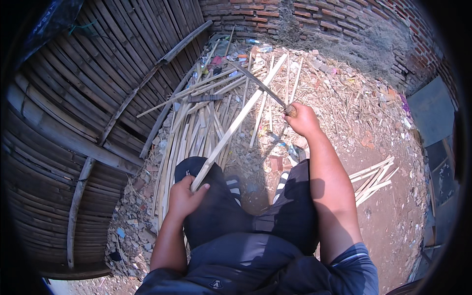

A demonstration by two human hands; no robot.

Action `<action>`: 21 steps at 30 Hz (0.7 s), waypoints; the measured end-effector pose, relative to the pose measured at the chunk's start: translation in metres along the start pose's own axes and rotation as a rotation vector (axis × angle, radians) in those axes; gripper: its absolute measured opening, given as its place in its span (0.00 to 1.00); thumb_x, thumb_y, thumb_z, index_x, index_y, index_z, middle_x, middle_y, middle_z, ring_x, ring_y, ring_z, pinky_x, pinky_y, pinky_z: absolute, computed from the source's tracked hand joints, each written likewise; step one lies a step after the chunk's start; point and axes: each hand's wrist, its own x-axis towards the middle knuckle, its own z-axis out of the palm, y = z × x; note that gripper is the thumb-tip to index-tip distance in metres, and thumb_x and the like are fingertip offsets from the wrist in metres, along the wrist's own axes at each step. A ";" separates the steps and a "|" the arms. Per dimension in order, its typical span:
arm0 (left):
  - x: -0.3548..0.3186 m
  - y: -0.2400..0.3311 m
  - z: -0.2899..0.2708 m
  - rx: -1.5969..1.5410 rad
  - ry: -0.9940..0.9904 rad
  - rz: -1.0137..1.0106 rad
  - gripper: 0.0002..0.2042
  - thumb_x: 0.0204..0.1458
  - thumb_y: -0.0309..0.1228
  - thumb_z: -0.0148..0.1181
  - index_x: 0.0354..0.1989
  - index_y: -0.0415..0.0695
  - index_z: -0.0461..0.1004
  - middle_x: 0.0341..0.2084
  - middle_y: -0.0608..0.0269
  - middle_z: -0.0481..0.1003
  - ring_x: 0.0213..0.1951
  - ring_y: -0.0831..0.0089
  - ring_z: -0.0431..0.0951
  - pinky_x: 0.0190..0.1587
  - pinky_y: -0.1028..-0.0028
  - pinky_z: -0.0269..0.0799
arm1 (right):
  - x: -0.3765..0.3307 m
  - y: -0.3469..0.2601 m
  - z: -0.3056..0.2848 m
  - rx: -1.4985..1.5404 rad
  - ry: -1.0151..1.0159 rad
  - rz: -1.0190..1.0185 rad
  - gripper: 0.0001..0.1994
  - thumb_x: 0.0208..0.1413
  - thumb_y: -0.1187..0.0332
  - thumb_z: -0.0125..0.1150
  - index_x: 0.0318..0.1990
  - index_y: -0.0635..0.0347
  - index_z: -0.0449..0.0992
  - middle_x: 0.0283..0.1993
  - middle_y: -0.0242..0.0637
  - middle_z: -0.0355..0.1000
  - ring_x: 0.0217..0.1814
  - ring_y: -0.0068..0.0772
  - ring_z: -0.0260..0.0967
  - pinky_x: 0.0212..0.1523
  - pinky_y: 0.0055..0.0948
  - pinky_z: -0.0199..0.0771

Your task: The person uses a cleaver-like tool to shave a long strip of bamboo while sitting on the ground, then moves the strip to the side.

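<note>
My left hand (183, 197) clenched round near end of long bamboo strip (241, 119), over my left knee. Strip pale, flat, straight, runs up-right to far tip near rubble. My right hand (302, 120) gripping wooden handle of knife (258, 83); dark blade slants up-left, crossing strip. One strip held, one knife. Heap of cut strips (196, 132) on ground ahead, too many to count. Smaller bundle (373, 178) at right, several sticks. Woven bamboo wall (93, 98) left, brick wall (314, 17) beyond.

bamboo wall (73, 98) left, strip pile (196, 128) ahead, brick wall (319, 19) behind pile
</note>
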 end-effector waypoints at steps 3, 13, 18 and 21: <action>0.002 -0.001 0.001 -0.018 0.011 0.033 0.18 0.53 0.42 0.77 0.38 0.38 0.82 0.18 0.52 0.78 0.22 0.63 0.81 0.29 0.65 0.75 | -0.010 -0.004 0.003 -0.018 -0.025 -0.144 0.22 0.55 0.57 0.78 0.53 0.59 0.84 0.46 0.53 0.84 0.50 0.54 0.83 0.52 0.44 0.80; -0.001 0.005 -0.002 0.002 -0.008 -0.013 0.18 0.53 0.43 0.77 0.37 0.38 0.81 0.17 0.53 0.77 0.20 0.63 0.79 0.28 0.65 0.73 | -0.006 -0.009 0.003 -0.076 -0.140 -0.130 0.25 0.55 0.58 0.75 0.59 0.55 0.83 0.51 0.54 0.83 0.56 0.56 0.81 0.57 0.48 0.80; 0.002 0.002 -0.001 -0.004 0.008 0.013 0.18 0.53 0.43 0.77 0.37 0.39 0.81 0.17 0.54 0.77 0.20 0.62 0.79 0.28 0.65 0.73 | -0.005 0.000 -0.001 -0.026 -0.052 -0.070 0.23 0.54 0.57 0.76 0.56 0.55 0.83 0.47 0.53 0.82 0.52 0.57 0.81 0.54 0.48 0.80; 0.002 0.008 -0.001 -0.002 -0.010 -0.009 0.18 0.53 0.43 0.77 0.37 0.39 0.81 0.18 0.53 0.77 0.20 0.62 0.80 0.29 0.65 0.74 | -0.021 -0.003 0.015 -0.093 -0.102 -0.428 0.18 0.49 0.62 0.77 0.47 0.56 0.84 0.39 0.53 0.82 0.44 0.60 0.80 0.46 0.50 0.79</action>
